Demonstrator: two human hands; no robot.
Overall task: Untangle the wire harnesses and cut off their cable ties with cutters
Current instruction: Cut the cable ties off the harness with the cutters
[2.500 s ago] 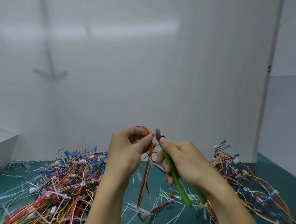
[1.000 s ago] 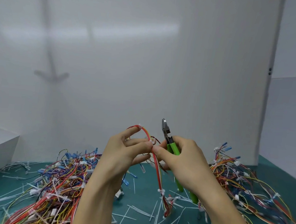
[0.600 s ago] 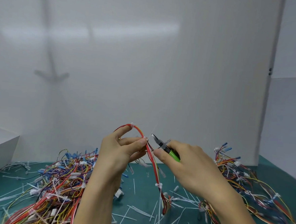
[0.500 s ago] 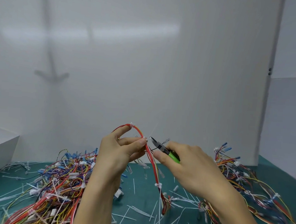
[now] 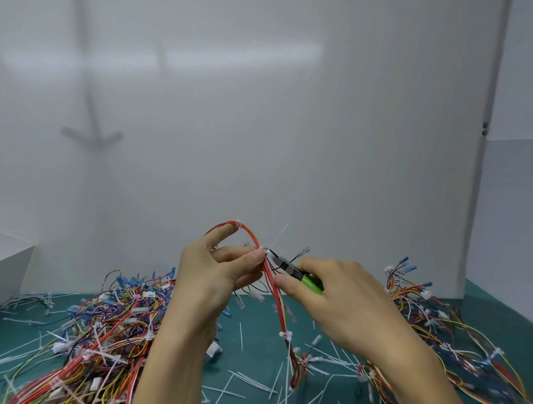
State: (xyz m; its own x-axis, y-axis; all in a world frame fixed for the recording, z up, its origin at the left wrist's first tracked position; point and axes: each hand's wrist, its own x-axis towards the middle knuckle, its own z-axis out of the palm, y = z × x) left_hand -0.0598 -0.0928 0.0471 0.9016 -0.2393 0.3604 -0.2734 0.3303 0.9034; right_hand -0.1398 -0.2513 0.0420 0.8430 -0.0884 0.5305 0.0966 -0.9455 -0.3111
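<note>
Left hand (image 5: 218, 280) pinches red wire harness (image 5: 278, 300); right hand (image 5: 343, 305) grips green cutters (image 5: 298, 272), tips apparently at a cable tie (image 5: 264, 250). Loose harnesses (image 5: 101, 332) at 8 o'clock on surface (image 5: 258, 352).

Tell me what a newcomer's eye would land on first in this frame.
Two bare hands raised at centre: the left hand pinches a red harness looped over its forefinger, while the right hand brings green-handled cutters to a tie on it. Below, tangled wire piles flank a green mat littered with white cut ties.
</note>
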